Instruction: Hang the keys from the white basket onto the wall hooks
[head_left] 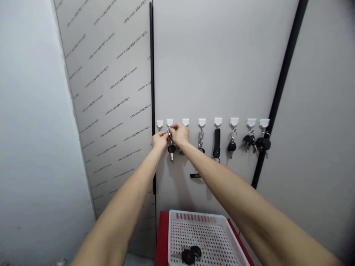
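Observation:
Both my hands meet at the second white hook [169,122] from the left on the pale panel. My right hand [181,134] pinches a silver carabiner clip [169,130] at its top, right below that hook. From the clip hangs a key with a black head [171,149], its blade pointing down. The fingers of my left hand [160,140] are pinched together at the clip's left side. Whether the clip sits on the hook is hard to make out. Part of another key bunch [181,152] shows below my right hand.
To the right, more hooks hold a black strap [216,143], a single key [232,146] and key bunches [249,139]. Below, a white perforated basket [173,218] with black-headed keys [188,255] stands on a red surface [162,236]. A black trim strip [152,92] runs left of the hooks.

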Action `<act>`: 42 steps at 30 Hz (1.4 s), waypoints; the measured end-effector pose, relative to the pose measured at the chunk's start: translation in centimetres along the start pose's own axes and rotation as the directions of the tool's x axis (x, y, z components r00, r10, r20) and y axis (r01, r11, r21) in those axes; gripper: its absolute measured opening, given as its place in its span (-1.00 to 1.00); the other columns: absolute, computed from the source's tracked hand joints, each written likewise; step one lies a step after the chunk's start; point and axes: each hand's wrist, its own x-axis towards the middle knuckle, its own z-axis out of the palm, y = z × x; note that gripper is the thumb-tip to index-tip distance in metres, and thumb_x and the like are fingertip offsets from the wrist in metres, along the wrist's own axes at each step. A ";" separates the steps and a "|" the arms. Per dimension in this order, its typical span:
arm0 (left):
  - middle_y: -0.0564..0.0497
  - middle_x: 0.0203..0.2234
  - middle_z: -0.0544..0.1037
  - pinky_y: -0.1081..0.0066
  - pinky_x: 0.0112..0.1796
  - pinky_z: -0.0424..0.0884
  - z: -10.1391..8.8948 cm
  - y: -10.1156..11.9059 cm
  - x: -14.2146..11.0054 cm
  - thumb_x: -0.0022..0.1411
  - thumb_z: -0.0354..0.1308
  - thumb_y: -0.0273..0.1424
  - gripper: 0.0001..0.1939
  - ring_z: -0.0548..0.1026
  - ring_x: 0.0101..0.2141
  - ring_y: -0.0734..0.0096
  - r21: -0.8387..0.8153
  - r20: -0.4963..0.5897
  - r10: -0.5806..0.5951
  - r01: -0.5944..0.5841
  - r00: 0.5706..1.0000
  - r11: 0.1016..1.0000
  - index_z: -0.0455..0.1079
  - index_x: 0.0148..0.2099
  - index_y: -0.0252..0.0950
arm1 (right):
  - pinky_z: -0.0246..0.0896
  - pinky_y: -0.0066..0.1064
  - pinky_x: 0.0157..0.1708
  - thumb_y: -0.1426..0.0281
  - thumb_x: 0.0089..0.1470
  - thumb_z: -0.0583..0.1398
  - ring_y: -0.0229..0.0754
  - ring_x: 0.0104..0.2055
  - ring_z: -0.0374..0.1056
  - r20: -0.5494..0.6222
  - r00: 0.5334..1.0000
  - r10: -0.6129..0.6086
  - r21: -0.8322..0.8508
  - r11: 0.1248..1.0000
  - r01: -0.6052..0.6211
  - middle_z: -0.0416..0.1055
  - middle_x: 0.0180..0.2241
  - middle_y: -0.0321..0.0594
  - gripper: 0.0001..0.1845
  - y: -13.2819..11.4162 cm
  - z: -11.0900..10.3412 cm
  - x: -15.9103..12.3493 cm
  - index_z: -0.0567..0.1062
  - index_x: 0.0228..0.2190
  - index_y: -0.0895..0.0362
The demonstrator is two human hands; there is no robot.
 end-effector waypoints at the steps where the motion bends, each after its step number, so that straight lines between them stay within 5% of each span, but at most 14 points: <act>1: 0.07 -0.67 0.38 0.55 -0.53 0.22 0.0 -0.3 0.2 -0.17 0.00 -0.48 -0.85 0.29 -0.65 0.64 0.025 0.002 -0.001 0.001 1.000 1.000 0.32 -0.46 -0.39 | 0.12 -0.44 -0.41 0.43 -0.27 0.04 -0.29 -0.49 0.24 0.003 1.000 0.002 -0.027 1.000 -0.002 0.35 -0.56 -0.23 -0.87 0.1 0.1 0.0 0.38 -0.59 0.18; 6: 0.00 -0.58 0.42 0.51 -0.45 0.25 -0.5 -1.8 -0.1 -0.17 -0.01 -0.49 -0.80 0.34 -0.55 0.56 0.175 0.017 0.060 -0.062 0.998 0.983 0.32 -0.40 -0.41 | 0.10 -0.42 -0.35 0.48 -0.24 0.02 -0.27 -0.44 0.25 0.077 0.997 -0.025 -0.054 0.998 0.029 0.36 -0.51 -0.18 -0.81 0.8 -0.3 -1.5 0.40 -0.51 0.20; 9: -0.03 -0.44 0.42 0.51 -0.35 0.24 -1.8 -3.9 -2.7 -0.17 -0.01 -0.51 -0.74 0.35 -0.44 0.55 0.258 0.035 0.148 -0.152 0.988 0.954 0.29 -0.31 -0.40 | 0.08 -0.47 -0.34 0.48 -0.24 0.02 -0.31 -0.40 0.23 0.132 0.980 -0.146 -0.036 0.988 0.152 0.34 -0.42 -0.19 -0.74 2.4 -1.6 -4.9 0.37 -0.39 0.22; 11: -0.03 -0.39 0.41 0.50 -0.30 0.22 -2.9 -6.1 -5.8 -0.16 -0.01 -0.51 -0.72 0.34 -0.39 0.54 0.349 0.133 0.166 -0.203 0.977 0.915 0.27 -0.29 -0.38 | 0.07 -0.50 -0.37 0.49 -0.24 0.02 -0.34 -0.42 0.21 0.293 0.935 -0.200 -0.045 0.974 0.222 0.34 -0.42 -0.24 -0.73 4.4 -2.9 -8.3 0.37 -0.38 0.21; 13: -0.02 -0.40 0.41 0.49 -0.30 0.22 -4.1 -8.7 -9.6 -0.15 -0.02 -0.50 -0.75 0.34 -0.39 0.52 0.456 0.364 0.052 -0.226 0.930 0.861 0.29 -0.31 -0.37 | 0.06 -0.54 -0.45 0.51 -0.25 0.01 -0.36 -0.49 0.19 0.591 0.791 -0.158 -0.070 0.967 0.245 0.34 -0.52 -0.28 -0.77 7.1 -4.4 -12.3 0.40 -0.45 0.21; 16: -0.02 -0.45 0.43 0.46 -0.35 0.24 -5.3 -12.3 -15.1 -0.18 0.00 -0.49 -0.77 0.35 -0.41 0.43 0.620 0.673 -0.272 -0.324 0.688 0.714 0.31 -0.36 -0.33 | 0.00 -0.58 -0.56 0.51 -0.30 0.05 -0.38 -0.59 0.14 0.898 0.439 0.039 -0.155 0.960 0.232 0.31 -0.65 -0.31 -0.81 11.3 -6.2 -18.6 0.42 -0.53 0.23; 18: -0.05 -0.44 0.43 0.43 -0.37 0.23 -5.4 -14.2 -17.8 -0.23 0.04 -0.47 -0.76 0.35 -0.38 0.34 0.699 0.701 -0.418 -0.439 0.578 0.564 0.33 -0.38 -0.31 | -0.03 -0.58 -0.59 0.47 -0.34 0.10 -0.38 -0.60 0.13 0.930 0.345 0.131 -0.215 0.952 0.218 0.31 -0.65 -0.31 -0.82 13.6 -6.8 -21.8 0.43 -0.54 0.22; 19: -0.06 -0.43 0.43 0.41 -0.38 0.23 -5.3 -14.9 -18.7 -0.24 0.04 -0.46 -0.77 0.34 -0.37 0.29 0.723 0.690 -0.467 -0.487 0.553 0.490 0.33 -0.39 -0.30 | -0.04 -0.58 -0.60 0.45 -0.35 0.11 -0.38 -0.60 0.13 0.930 0.333 0.154 -0.232 0.950 0.208 0.31 -0.65 -0.31 -0.81 14.5 -6.9 -23.1 0.43 -0.54 0.20; 23: -0.11 -0.42 0.42 0.39 -0.41 0.23 -4.5 -16.2 -19.9 -0.23 0.03 -0.42 -0.78 0.34 -0.36 0.22 0.751 0.645 -0.560 -0.569 0.521 0.335 0.33 -0.41 -0.31 | -0.07 -0.59 -0.61 0.44 -0.33 0.08 -0.38 -0.60 0.12 0.904 0.372 0.213 -0.284 0.948 0.146 0.30 -0.65 -0.32 -0.82 15.9 -6.6 -25.5 0.43 -0.54 0.16; 27: -0.05 -0.45 0.41 0.40 -0.42 0.22 -4.4 -16.2 -19.3 -0.23 0.02 -0.42 -0.79 0.34 -0.39 0.29 0.764 0.643 -0.544 -0.497 0.539 0.412 0.30 -0.41 -0.32 | -0.03 -0.57 -0.52 0.51 -0.33 0.05 -0.35 -0.52 0.14 0.836 0.517 0.182 -0.263 0.961 0.087 0.30 -0.61 -0.27 -0.84 15.6 -6.6 -24.9 0.42 -0.62 0.19; 30: -0.01 -0.44 0.39 0.44 -0.38 0.22 -4.6 -15.8 -18.6 -0.22 0.04 -0.41 -0.77 0.32 -0.39 0.39 0.715 0.656 -0.441 -0.317 0.613 0.622 0.26 -0.39 -0.34 | 0.00 -0.56 -0.51 0.47 -0.30 0.05 -0.37 -0.53 0.13 0.760 0.625 0.181 -0.162 0.983 -0.088 0.27 -0.61 -0.28 -0.88 14.9 -6.8 -23.1 0.39 -0.63 0.22; 34: 0.01 -0.43 0.38 0.49 -0.35 0.22 -4.5 -14.7 -17.5 -0.16 0.01 -0.40 -0.76 0.31 -0.39 0.49 0.414 0.636 -0.261 -0.035 0.727 0.910 0.23 -0.34 -0.35 | -0.02 -0.57 -0.64 0.38 -0.26 0.04 -0.43 -0.67 0.05 0.751 0.597 0.284 -0.013 0.909 -0.416 0.17 -0.73 -0.37 -0.84 13.0 -6.7 -20.1 0.33 -0.62 0.23; 37: 0.02 -0.53 0.38 0.49 -0.40 0.23 -4.2 -13.1 -16.0 -0.13 -0.01 -0.41 -0.82 0.31 -0.49 0.54 0.233 0.537 -0.214 0.100 0.816 0.967 0.24 -0.39 -0.38 | -0.01 -0.57 -0.68 0.37 -0.28 0.05 -0.44 -0.71 0.05 0.720 0.624 0.303 0.082 0.856 -0.511 0.14 -0.76 -0.40 -0.85 10.9 -6.0 -17.8 0.30 -0.62 0.23; 42: 0.05 -0.55 0.37 0.53 -0.45 0.23 -4.2 -8.3 -11.6 -0.17 0.02 -0.43 -0.85 0.31 -0.52 0.57 0.106 0.285 -0.064 0.035 0.956 0.994 0.24 -0.44 -0.37 | 0.03 -0.58 -0.69 0.42 -0.28 0.06 -0.44 -0.72 0.08 0.575 0.796 0.188 0.237 0.893 -0.382 0.17 -0.76 -0.40 -0.90 6.3 -3.8 -12.8 0.29 -0.63 0.23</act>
